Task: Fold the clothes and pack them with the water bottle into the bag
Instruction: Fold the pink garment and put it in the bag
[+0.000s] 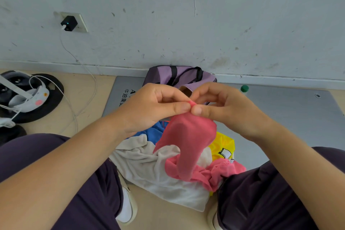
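Left hand and right hand pinch pink garment at one point, purple bag at 12 o'clock, mat writing partly hidden, yellow garment's label unreadable

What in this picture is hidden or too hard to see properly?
Head view only:
- water bottle: just its green cap shows; the right hand hides the body.
- purple bag: opening mostly behind both hands.
- Printed text on the grey mat: partly covered by the left hand.
- Coloured items hanging on the wall: cut off by the top edge.
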Tool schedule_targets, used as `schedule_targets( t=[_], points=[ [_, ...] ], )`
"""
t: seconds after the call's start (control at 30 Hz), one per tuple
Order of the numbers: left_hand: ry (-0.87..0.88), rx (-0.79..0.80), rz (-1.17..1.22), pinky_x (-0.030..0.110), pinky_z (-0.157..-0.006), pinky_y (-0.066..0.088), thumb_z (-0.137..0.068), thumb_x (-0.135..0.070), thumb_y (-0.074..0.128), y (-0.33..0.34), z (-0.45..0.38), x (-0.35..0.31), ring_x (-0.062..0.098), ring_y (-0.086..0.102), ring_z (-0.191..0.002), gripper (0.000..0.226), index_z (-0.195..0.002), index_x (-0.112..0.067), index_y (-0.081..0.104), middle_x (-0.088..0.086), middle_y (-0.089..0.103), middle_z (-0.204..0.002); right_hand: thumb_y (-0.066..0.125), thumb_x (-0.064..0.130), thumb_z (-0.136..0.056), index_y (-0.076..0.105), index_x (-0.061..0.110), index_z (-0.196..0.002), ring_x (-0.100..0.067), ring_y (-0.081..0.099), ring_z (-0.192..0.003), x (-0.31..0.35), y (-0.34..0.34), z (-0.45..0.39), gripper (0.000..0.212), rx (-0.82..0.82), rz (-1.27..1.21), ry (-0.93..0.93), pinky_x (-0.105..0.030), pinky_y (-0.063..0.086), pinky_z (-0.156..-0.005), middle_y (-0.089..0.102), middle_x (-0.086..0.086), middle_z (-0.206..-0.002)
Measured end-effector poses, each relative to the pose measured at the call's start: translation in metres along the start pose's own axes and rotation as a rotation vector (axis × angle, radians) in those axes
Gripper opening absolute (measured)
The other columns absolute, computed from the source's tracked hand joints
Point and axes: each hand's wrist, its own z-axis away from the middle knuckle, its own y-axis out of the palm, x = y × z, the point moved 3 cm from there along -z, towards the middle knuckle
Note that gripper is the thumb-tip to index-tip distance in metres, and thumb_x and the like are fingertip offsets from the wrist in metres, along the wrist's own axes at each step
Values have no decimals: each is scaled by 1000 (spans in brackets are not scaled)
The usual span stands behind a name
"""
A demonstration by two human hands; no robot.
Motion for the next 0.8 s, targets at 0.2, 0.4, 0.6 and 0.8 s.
schedule_targets(
  t=[0.2, 0.4, 0.6, 0.8],
  points=[
    [92, -76, -136, 35, -70, 52, -85, -20, 64, -12, 1, -6, 18, 63, -62, 8, -87, -21, 72, -6, 69, -73, 80, 22, -79, 68, 13, -92, -14, 62, -74, -14, -2, -1, 19, 158, 142, 85, -40, 54, -75, 68, -7, -90],
    [89, -294, -86, 33, -70, 53, -80, -21, 65, -36, -3, -7, 17, 63, -66, 8, -86, -16, 68, -3, 68, -75, 69, 15, -89, 67, 14, -84, -4, 56, -73, -15, -18, -3, 5, 39, 335, 76, -20, 47, -71, 64, 0, -78],
    [119, -151, -743, 22, -68, 45, -80, -32, 78, -25, -5, 7, 7, 60, -75, 11, -90, -28, 75, -8, 67, -80, 68, 16, -90, 67, 18, -84, 2, 47, -55, -13, -14, -3, 7, -59, 396, -2, -7, 37, -56, 55, 21, -60],
    [201, -373, -501, 20, -70, 48, -90, -24, 69, -48, -10, 5, 3, 61, -67, 10, -85, -32, 73, -12, 69, -73, 76, 19, -83, 67, 15, -83, -2, 45, -56, -16, -31, -6, 10, -160, 549, -13, -9, 35, -56, 56, 18, -63]
  ],
)
